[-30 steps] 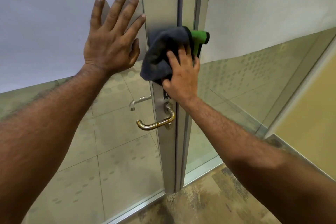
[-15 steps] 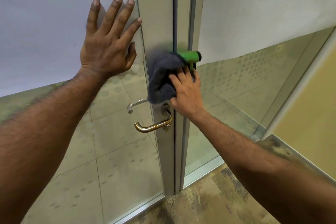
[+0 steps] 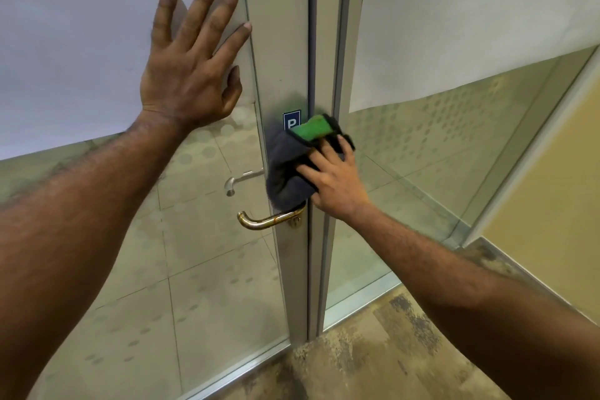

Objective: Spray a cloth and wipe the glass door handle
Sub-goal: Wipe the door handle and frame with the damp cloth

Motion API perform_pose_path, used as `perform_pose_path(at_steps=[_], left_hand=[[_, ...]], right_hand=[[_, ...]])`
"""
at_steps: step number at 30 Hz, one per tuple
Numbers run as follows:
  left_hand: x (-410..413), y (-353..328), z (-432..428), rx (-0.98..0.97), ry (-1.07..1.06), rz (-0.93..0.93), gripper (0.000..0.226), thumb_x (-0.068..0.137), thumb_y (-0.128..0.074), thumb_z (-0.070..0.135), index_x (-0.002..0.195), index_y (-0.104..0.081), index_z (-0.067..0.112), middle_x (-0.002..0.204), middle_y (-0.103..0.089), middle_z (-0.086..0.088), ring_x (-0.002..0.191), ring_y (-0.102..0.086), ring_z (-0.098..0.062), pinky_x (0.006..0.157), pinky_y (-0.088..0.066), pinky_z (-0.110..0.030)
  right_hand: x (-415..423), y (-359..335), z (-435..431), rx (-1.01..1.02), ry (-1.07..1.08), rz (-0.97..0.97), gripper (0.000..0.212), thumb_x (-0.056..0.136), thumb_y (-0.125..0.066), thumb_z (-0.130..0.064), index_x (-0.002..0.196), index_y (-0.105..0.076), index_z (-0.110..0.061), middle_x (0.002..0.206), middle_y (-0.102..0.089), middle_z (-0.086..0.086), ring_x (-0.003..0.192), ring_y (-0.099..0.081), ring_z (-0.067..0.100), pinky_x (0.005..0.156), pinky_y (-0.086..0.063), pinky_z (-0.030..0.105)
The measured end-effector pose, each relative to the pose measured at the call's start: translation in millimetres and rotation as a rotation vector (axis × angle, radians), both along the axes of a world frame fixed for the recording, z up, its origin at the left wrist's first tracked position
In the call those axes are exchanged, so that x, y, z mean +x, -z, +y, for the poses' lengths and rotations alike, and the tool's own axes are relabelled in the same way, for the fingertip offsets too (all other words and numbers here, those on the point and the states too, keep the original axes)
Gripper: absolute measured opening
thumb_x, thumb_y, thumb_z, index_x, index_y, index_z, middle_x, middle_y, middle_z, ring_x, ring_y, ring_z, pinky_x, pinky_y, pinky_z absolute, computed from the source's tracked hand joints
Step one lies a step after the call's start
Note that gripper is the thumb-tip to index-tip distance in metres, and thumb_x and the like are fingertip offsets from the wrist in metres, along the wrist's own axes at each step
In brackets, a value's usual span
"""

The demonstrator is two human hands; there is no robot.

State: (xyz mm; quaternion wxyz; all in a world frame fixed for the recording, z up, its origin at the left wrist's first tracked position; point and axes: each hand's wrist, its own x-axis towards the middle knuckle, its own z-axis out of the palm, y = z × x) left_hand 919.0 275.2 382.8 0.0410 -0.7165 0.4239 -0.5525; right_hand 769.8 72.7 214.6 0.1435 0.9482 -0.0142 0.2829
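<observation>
Cloth [image 3: 285, 169], grey with a green edge, is being pressed against the door frame [image 3: 279, 42] by the right hand [image 3: 334, 185], just above the brass handle [image 3: 269, 221]. Left hand [image 3: 191, 71] is lying flat on the glass, fingers [image 3: 201, 6] spread wide. Blue sticker [image 3: 291, 120] reading "P" is showing beside the cloth.

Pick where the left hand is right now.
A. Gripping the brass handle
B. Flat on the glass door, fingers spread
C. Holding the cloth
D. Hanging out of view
B: the left hand lies flat with spread fingers on the glass door, clear of the handle.
</observation>
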Motion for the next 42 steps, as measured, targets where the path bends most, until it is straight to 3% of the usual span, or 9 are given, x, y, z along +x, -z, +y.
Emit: perform_pose_path(at_steps=[8, 10, 12, 17, 22, 28, 31, 35, 42], left_hand=[[-1, -2, 0, 0.019, -0.026, 0.009, 0.055, 0.104, -0.033, 0.036, 0.155, -0.034, 0.015, 0.168, -0.016, -0.016, 0.154, -0.014, -0.038, 0.118, -0.006, -0.063], [-1, -2, -1, 0.023, -0.024, 0.015, 0.055, 0.105, -0.032, 0.038, 0.155, -0.035, 0.014, 0.167, -0.017, -0.016, 0.154, -0.015, -0.038, 0.118, -0.008, -0.063], [-1, -2, -1, 0.014, -0.016, 0.006, 0.055, 0.105, -0.033, 0.037, 0.154, -0.037, 0.014, 0.167, -0.019, -0.016, 0.154, -0.016, -0.038, 0.118, -0.009, -0.064], [-1, -1, -1, 0.006, -0.011, 0.000, 0.055, 0.102, -0.037, 0.033, 0.153, -0.038, 0.014, 0.167, -0.019, -0.016, 0.154, -0.016, -0.038, 0.118, -0.006, -0.063], [0, -1, -1, 0.013, -0.029, -0.001, 0.056, 0.101, -0.036, 0.034, 0.154, -0.037, 0.014, 0.168, -0.017, -0.016, 0.154, -0.015, -0.038, 0.118, -0.006, -0.063], [0, 0, -1, 0.012, -0.038, 0.009, 0.056, 0.103, -0.033, 0.035, 0.155, -0.035, 0.015, 0.168, -0.016, -0.015, 0.154, -0.014, -0.037, 0.118, -0.008, -0.064], [-2, -1, -1, 0.010, -0.028, 0.010, 0.056, 0.102, -0.034, 0.034, 0.155, -0.035, 0.015, 0.168, -0.017, -0.015, 0.154, -0.014, -0.037, 0.118, -0.007, -0.063], [-1, -1, -1, 0.004, -0.024, 0.003, 0.057, 0.102, -0.035, 0.035, 0.155, -0.035, 0.016, 0.168, -0.016, -0.014, 0.154, -0.013, -0.036, 0.118, -0.006, -0.062], [-3, 44, 1, 0.002, 0.016, 0.032, 0.063, 0.098, -0.045, 0.035, 0.158, -0.033, 0.019, 0.168, -0.016, -0.014, 0.154, -0.014, -0.038, 0.121, -0.002, -0.055]], right_hand=[[31, -57, 21, 0.345, 0.024, -0.354, 0.068, 0.068, -0.068, -0.030, 0.133, -0.053, -0.017, 0.143, -0.047, 0.018, 0.137, -0.035, 0.039, 0.115, -0.023, 0.060], [41, -69, 28, 0.323, 0.006, -0.400, 0.069, 0.066, -0.068, -0.033, 0.132, -0.053, -0.018, 0.141, -0.049, 0.018, 0.134, -0.038, 0.040, 0.113, -0.022, 0.061], [40, -64, 28, 0.183, -0.050, -0.352, 0.066, 0.063, -0.070, -0.034, 0.126, -0.057, -0.020, 0.139, -0.052, 0.016, 0.134, -0.039, 0.040, 0.112, -0.022, 0.062], [14, -20, 6, -0.103, -0.154, 0.003, 0.059, 0.064, -0.075, -0.024, 0.122, -0.062, -0.025, 0.143, -0.051, 0.008, 0.141, -0.035, 0.035, 0.115, -0.019, 0.062], [-1, -20, -16, -0.001, -0.005, -0.109, 0.053, 0.067, -0.072, -0.020, 0.118, -0.057, -0.023, 0.137, -0.054, 0.008, 0.139, -0.037, 0.033, 0.112, -0.024, 0.062], [31, -60, 14, 0.311, -0.111, -0.316, 0.056, 0.072, -0.066, -0.023, 0.127, -0.056, -0.018, 0.143, -0.049, 0.014, 0.139, -0.035, 0.037, 0.114, -0.025, 0.057], [35, -56, 21, 0.175, -0.168, -0.258, 0.056, 0.067, -0.069, -0.024, 0.123, -0.060, -0.020, 0.141, -0.051, 0.014, 0.139, -0.036, 0.037, 0.116, -0.019, 0.055], [18, -24, 11, -0.061, -0.227, -0.019, 0.053, 0.063, -0.071, -0.021, 0.116, -0.066, -0.024, 0.139, -0.054, 0.010, 0.139, -0.037, 0.036, 0.117, -0.016, 0.056], [-3, 3, -6, 0.101, 0.024, -0.113, 0.051, 0.067, -0.071, -0.019, 0.117, -0.060, -0.023, 0.138, -0.052, 0.010, 0.139, -0.035, 0.034, 0.118, -0.017, 0.060]])
